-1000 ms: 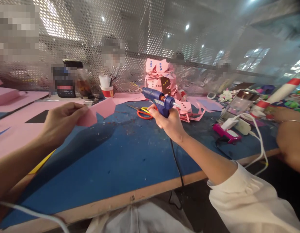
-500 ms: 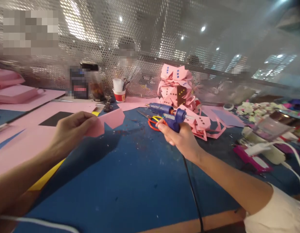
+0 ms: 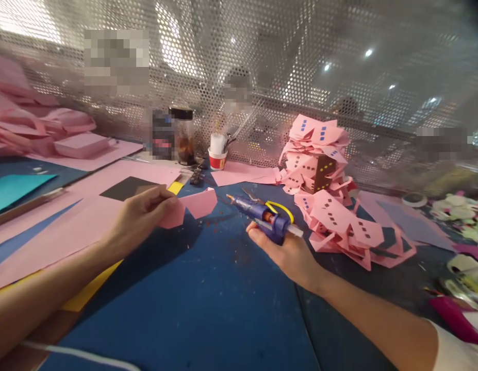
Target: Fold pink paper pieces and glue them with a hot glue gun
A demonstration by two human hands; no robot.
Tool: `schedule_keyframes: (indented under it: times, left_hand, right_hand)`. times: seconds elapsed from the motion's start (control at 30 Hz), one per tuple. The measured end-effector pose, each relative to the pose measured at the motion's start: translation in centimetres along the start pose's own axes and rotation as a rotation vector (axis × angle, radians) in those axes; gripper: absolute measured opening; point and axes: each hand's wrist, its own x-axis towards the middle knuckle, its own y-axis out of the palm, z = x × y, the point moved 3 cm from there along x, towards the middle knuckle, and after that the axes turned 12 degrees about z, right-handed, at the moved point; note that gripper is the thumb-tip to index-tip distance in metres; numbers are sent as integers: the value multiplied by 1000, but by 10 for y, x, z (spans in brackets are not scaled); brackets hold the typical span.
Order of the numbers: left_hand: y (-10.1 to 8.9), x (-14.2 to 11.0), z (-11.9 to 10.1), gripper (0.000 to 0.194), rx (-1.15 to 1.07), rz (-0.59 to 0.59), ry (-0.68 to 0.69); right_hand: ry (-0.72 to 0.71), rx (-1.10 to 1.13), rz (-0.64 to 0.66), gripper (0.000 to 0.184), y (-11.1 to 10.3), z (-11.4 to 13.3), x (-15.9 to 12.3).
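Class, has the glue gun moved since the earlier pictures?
Yes: against the red cup, the glue gun has shifted down and left in the view.

The right hand (image 3: 298, 257) dips the glue gun (image 3: 254, 210) lower now, nozzle (image 3: 231, 198) nearer the pink paper (image 3: 202, 204) in the left hand (image 3: 144, 214).

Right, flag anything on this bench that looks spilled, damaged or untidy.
Small scraps litter the blue tabletop, and the dotted pink paper pieces sprawl in a loose, uneven heap right of the glue gun; no spill or damage is evident.
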Motion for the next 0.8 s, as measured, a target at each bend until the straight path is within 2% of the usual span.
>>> schedule_keyframes:
  times: [0.1, 0.27, 0.4, 0.67, 0.8]
  left_hand:
    - [-1, -3, -2, 24, -57, -15, -29]
    - [0, -6, -9, 23, -82, -32, 17]
    - [3, -9, -12, 26, -115, 1, 52]
    - [11, -19, -28, 25, -65, 94, 133]
    - [16, -22, -32, 27, -50, 147, 151]
  right_hand:
    - [-30, -18, -71, 28, 0, -3, 1]
    - [-75, -36, -154, 28, 2, -10, 4]
    - [-74, -13, -160, 29, 3, -8, -6]
    - [-106, -55, -107, 25, 25, 29, -43]
    - [-105, -97, -74, 27, 30, 31, -50]
